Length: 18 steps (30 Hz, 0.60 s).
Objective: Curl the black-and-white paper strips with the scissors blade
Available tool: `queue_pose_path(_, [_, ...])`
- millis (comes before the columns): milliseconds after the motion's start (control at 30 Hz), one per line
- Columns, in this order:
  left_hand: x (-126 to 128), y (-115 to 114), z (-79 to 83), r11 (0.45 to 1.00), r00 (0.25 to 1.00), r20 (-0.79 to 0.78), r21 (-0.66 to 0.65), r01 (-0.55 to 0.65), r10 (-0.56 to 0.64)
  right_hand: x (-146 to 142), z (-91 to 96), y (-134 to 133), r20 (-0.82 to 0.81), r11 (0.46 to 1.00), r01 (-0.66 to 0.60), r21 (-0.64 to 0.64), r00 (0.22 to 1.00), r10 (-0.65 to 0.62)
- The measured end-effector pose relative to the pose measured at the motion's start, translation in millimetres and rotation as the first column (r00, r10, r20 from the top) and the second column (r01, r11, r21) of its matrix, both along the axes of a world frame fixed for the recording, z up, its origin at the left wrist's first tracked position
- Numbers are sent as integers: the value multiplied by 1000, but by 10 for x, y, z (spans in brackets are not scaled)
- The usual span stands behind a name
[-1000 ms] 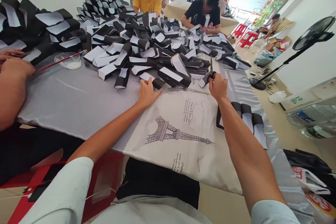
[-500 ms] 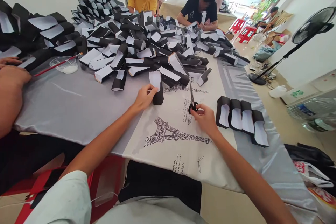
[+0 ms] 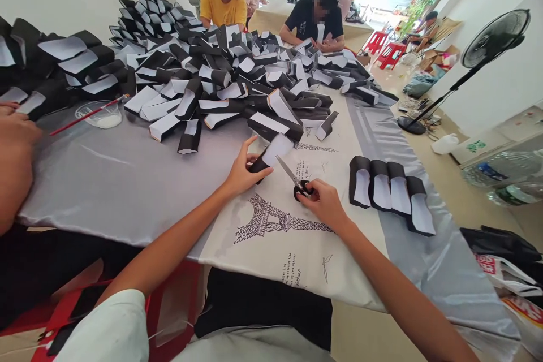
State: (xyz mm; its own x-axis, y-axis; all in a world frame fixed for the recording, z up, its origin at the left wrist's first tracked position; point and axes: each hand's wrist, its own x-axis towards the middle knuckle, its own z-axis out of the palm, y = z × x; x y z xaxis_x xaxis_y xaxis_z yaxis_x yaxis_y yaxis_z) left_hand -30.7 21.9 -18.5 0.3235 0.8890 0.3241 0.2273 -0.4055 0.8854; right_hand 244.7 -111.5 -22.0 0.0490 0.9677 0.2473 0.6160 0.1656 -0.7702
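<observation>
My left hand (image 3: pixel 242 172) grips a rolled black piece with a white paper lining (image 3: pixel 271 153), tilted over the printed cloth. My right hand (image 3: pixel 321 203) is shut on black-handled scissors (image 3: pixel 294 181), whose closed steel blades point up and left toward that piece. The blade tips stay a little apart from it. Under both hands lies a cream cloth printed with an Eiffel Tower (image 3: pixel 275 220). A large heap of similar black-and-white pieces (image 3: pixel 229 82) lies just beyond my left hand.
Several matching pieces stand in a row (image 3: pixel 392 197) right of my right hand, on a grey satin table cover (image 3: pixel 119 181). At far left are a co-worker's hand (image 3: pixel 14 130), a red-handled brush (image 3: pixel 87 116) and a bowl of white paste (image 3: pixel 99 115).
My left hand has moved right and tilted the piece from upright toward the scissors. The scissors have swung from pointing up to pointing up and left.
</observation>
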Motion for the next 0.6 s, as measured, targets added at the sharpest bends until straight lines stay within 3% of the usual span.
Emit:
queue_pose_path(100, [-8,-30,-8,998,996,-76,-50,32,-36,11,-42,-16,30,1000,0,18,1000,-1])
queue_pose_path(267, [-33,-109,56,994,966,-254,82,74,-51,51,-19,-57,38,999,46,2,998,-46])
queue_pose_path(433, [-30,-124,92,998,979,-205,60,-5,17,102,-26,-71,46,994,102,-27,994,-101])
queue_pose_path(600, [-32,-122,127,997,972,-235,80,-4,23,105,-44,-65,93,994,93,-52,992,-88])
